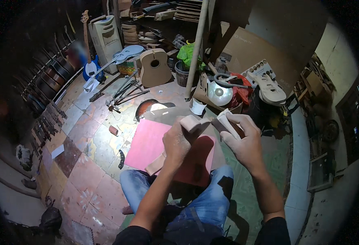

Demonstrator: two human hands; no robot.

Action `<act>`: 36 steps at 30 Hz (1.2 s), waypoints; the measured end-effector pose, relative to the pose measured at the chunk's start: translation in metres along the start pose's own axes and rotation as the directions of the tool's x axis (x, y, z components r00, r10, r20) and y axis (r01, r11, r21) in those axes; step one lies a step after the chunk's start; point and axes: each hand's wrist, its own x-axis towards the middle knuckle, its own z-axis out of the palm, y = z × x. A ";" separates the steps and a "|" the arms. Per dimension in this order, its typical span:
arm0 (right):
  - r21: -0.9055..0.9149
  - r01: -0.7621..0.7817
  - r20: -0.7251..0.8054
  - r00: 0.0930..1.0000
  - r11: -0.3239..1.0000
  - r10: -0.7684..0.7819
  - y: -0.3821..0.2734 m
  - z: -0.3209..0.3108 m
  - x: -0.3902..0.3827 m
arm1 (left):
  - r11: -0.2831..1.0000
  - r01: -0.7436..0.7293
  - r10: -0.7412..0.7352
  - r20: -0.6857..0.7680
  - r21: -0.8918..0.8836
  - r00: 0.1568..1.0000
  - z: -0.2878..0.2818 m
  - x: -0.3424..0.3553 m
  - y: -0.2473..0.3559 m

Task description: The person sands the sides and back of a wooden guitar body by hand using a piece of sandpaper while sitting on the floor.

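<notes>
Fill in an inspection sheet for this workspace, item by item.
Surface: pink board in front of the seated person, tiled floor around it.
Job's things: pale wooden piece; pale block, exact kind unclear.
Clutter: brown roll, black curved piece and white sheet loose on the floor.
Grips: left grip closed on the wooden piece, right grip on the block.
Cables: nothing seen for certain.
Surroundings: guitar body, pole, large cardboard.
</notes>
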 end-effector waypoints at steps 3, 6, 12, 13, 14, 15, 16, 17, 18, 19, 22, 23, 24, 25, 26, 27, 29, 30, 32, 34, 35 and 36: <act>0.374 -0.187 0.030 0.981 0.909 0.189 0.014 0.022 -0.003 | 0.996 -0.020 0.020 -0.008 -0.084 1.000 -0.002 -0.001 0.000; 0.631 -0.284 0.148 0.957 0.722 0.248 0.029 0.051 0.000 | 0.927 -0.075 0.078 -0.007 -0.368 0.997 0.000 -0.005 -0.010; 0.653 -0.291 0.193 0.957 0.699 0.218 0.029 0.067 -0.008 | 0.741 0.173 -0.076 0.176 -0.649 0.982 -0.012 -0.015 -0.027; 0.655 -0.285 0.195 0.958 0.700 0.208 0.027 0.066 -0.010 | 0.702 0.249 -0.134 0.220 -0.667 0.966 -0.013 -0.015 -0.026; 0.655 -0.286 0.196 0.958 0.700 0.208 0.025 0.066 -0.011 | 0.702 0.249 -0.134 0.220 -0.667 0.966 -0.013 -0.015 -0.027; 0.646 -0.280 0.191 0.960 0.710 0.204 0.023 0.066 -0.011 | 0.696 0.230 -0.127 0.199 -0.680 0.972 -0.012 -0.015 -0.028; 0.636 -0.274 0.184 0.962 0.721 0.204 0.023 0.066 -0.012 | 0.688 0.212 -0.118 0.181 -0.694 0.976 -0.011 -0.015 -0.029; 0.634 -0.276 0.183 0.961 0.723 0.207 0.024 0.066 -0.013 | 0.686 0.214 -0.118 0.184 -0.695 0.976 -0.010 -0.015 -0.029; 0.648 -0.262 0.170 0.965 0.715 0.200 0.024 0.066 -0.014 | 0.658 0.235 -0.131 0.198 -0.715 0.971 -0.010 -0.015 -0.028; 0.662 -0.248 0.159 0.969 0.707 0.191 0.025 0.066 -0.014 | 0.630 0.255 -0.145 0.211 -0.734 0.967 -0.010 -0.015 -0.027; 0.628 -0.259 0.162 0.966 0.734 0.203 0.024 0.064 -0.015 | 0.697 0.171 -0.070 0.170 -0.696 0.983 -0.013 -0.020 -0.023; 0.627 -0.259 0.164 0.966 0.735 0.201 0.023 0.063 -0.016 | 0.697 0.170 -0.071 0.169 -0.697 0.983 -0.012 -0.021 -0.024; 0.616 -0.256 0.171 0.967 0.745 0.191 0.023 0.061 -0.016 | 0.692 0.147 -0.049 0.157 -0.707 0.986 -0.009 -0.022 -0.027; 0.606 -0.254 0.180 0.967 0.754 0.181 0.023 0.061 -0.017 | 0.687 0.123 -0.027 0.144 -0.716 0.989 -0.009 -0.023 -0.029; 0.606 -0.254 0.182 0.967 0.753 0.179 0.022 0.060 -0.017 | 0.688 0.123 -0.029 0.143 -0.715 0.989 -0.010 -0.024 -0.032; 0.618 -0.275 0.204 0.961 0.737 0.188 0.020 0.059 -0.017 | 0.684 0.204 -0.079 0.207 -0.700 0.975 -0.012 -0.024 -0.034; 0.627 -0.298 0.227 0.954 0.720 0.197 0.018 0.058 -0.018 | 0.674 0.284 -0.129 0.270 -0.681 0.954 -0.016 -0.024 -0.033; 0.626 -0.295 0.224 0.955 0.722 0.197 0.018 0.058 -0.018 | 0.693 0.209 -0.066 0.228 -0.690 0.971 -0.017 -0.026 -0.031; 0.624 -0.293 0.220 0.955 0.725 0.197 0.018 0.058 -0.019 | 0.705 0.133 -0.002 0.186 -0.697 0.983 -0.020 -0.028 -0.025; 0.609 -0.286 0.207 0.958 0.740 0.200 0.018 0.059 -0.021 | 0.747 0.009 0.095 0.121 -0.665 0.988 -0.019 -0.031 -0.020; 0.609 -0.285 0.208 0.958 0.740 0.198 0.017 0.058 -0.021 | 0.747 0.009 0.095 0.119 -0.665 0.988 -0.017 -0.032 -0.018; 0.594 -0.274 0.200 0.961 0.756 0.191 0.015 0.057 -0.022 | 0.690 -0.017 0.096 0.068 -0.723 0.993 -0.014 -0.034 -0.016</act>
